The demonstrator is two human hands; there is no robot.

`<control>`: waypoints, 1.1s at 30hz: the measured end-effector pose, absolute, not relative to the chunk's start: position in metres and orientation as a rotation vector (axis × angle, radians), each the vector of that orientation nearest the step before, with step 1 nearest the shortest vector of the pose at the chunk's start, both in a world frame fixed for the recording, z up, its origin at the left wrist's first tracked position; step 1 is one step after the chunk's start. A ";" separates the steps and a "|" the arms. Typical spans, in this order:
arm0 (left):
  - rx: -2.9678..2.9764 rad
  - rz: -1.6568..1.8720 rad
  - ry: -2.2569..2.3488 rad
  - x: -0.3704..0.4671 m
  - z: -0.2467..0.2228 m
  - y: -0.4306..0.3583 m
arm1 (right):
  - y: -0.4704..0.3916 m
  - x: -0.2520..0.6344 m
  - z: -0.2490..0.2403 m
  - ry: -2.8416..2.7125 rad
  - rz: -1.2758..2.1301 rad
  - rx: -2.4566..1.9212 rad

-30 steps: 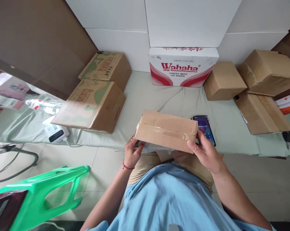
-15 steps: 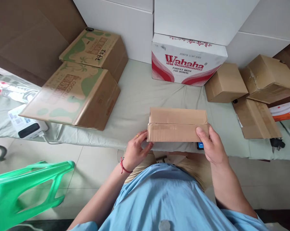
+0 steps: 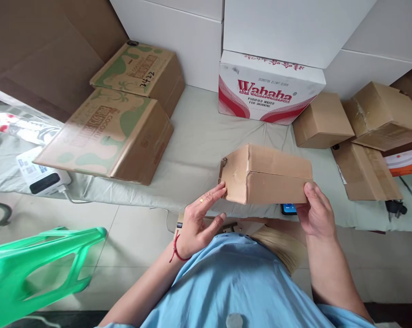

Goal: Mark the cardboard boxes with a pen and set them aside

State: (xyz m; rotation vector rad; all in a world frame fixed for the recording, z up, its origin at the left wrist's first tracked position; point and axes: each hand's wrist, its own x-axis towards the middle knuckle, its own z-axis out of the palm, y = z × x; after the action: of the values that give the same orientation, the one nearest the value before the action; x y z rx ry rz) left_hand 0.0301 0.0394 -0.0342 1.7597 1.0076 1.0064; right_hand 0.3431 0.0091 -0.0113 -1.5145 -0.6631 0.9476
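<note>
The left hand (image 3: 201, 228) is open, thumb apart from the fingers, with the fingertips touching the lower left end of a small brown box (image 3: 277, 180). A ring is on one finger and a red string bracelet (image 3: 176, 248) is on the wrist. The right hand (image 3: 318, 212) is clamped on the right end of the box, its thumb on the side facing the wearer. The box is held tilted at the near edge of the cloth-covered counter (image 3: 199, 136); a taped seam runs along it. A phone (image 3: 289, 209) lies at that same edge, mostly hidden by the box.

Toward the far edge stands a white and red Wahaha carton (image 3: 260, 95). A plain brown carton (image 3: 322, 123) is just beside it, with more brown boxes (image 3: 366, 171) farther right. Black keys (image 3: 396, 207) lie at the near edge on the right.

Two green-patterned cartons (image 3: 100, 132) occupy the left part, one behind the other. A white device (image 3: 43, 175) with a dark display and cable is at the near left edge. A green stool (image 3: 45, 255) stands on the floor.
</note>
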 end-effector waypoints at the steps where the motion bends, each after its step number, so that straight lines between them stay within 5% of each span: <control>1: 1.750 1.009 1.003 0.029 -0.034 0.038 | 0.009 0.341 -0.011 -0.675 0.942 -1.515; 27: 1.667 0.879 1.353 0.032 -0.084 0.040 | 0.013 0.321 -0.024 -1.073 0.886 -1.597; 33: 1.835 1.078 1.550 -0.004 -0.090 0.070 | 0.016 0.377 -0.032 -0.817 0.421 -1.669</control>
State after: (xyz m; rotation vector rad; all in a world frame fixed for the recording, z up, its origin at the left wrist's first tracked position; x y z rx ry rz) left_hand -0.0041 0.0698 -0.0898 1.8347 1.5500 1.0776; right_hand 0.3773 0.0158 -0.0321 -1.6693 -0.8172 0.4214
